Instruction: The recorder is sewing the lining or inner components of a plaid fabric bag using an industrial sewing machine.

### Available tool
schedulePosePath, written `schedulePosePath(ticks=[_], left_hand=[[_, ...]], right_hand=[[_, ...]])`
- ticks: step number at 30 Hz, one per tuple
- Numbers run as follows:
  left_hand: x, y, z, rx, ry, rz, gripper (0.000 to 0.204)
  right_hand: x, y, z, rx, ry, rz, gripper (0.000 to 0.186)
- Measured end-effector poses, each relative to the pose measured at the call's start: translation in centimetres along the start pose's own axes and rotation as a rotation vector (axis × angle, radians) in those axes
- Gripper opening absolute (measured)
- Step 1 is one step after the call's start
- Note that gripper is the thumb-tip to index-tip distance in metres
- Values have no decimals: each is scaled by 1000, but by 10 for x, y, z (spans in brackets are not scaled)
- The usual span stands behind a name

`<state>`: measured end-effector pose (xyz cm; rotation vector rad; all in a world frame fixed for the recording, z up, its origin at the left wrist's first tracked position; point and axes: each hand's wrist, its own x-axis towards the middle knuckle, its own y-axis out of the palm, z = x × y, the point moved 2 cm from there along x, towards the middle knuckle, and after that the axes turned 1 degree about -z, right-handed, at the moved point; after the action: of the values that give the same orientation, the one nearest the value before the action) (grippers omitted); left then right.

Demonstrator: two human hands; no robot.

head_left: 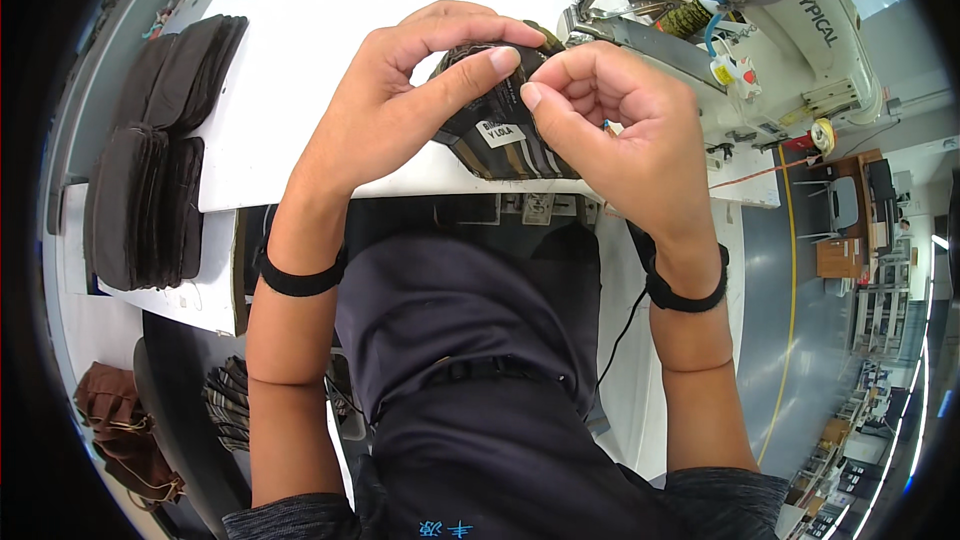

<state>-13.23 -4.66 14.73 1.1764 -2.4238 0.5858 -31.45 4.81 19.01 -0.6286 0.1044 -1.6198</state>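
Observation:
A dark fabric piece with brown, grey and black stripes (525,158) is held up over the front edge of the white worktable (310,10). On its face sits a small white label (500,135). My left hand (405,90) grips the piece at its upper part, thumb on the near side and fingers behind. From the right, my right hand (625,120) pinches at the fabric's upper right edge with thumb and forefinger, the other fingers curled. Whether a thread lies in that pinch is too small to tell.
A white sewing machine (800,40) stands at the upper right, close to my right hand. Stacked dark fabric panels (135,205) lie at the left. Lower left are folded striped cloth (228,405) and a brown cloth bundle (120,425). A grey chair (843,205) stands across the floor.

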Motion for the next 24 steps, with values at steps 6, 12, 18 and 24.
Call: schedulePosePath(ticks=[6,12,18,24], left_hand=[[-1,2,0,18,18,3,25],[-4,0,4,-14,15,30,31],[-7,-6,9,-8,28,70,42],[-9,-8,10,-31,15,53,47]], right_hand=[[1,-1,1,6,46,19,9],[9,4,-7,206,124,40,14],[12,12,-7,164,135,78,12],[13,15,-8,147,116,64,13]])
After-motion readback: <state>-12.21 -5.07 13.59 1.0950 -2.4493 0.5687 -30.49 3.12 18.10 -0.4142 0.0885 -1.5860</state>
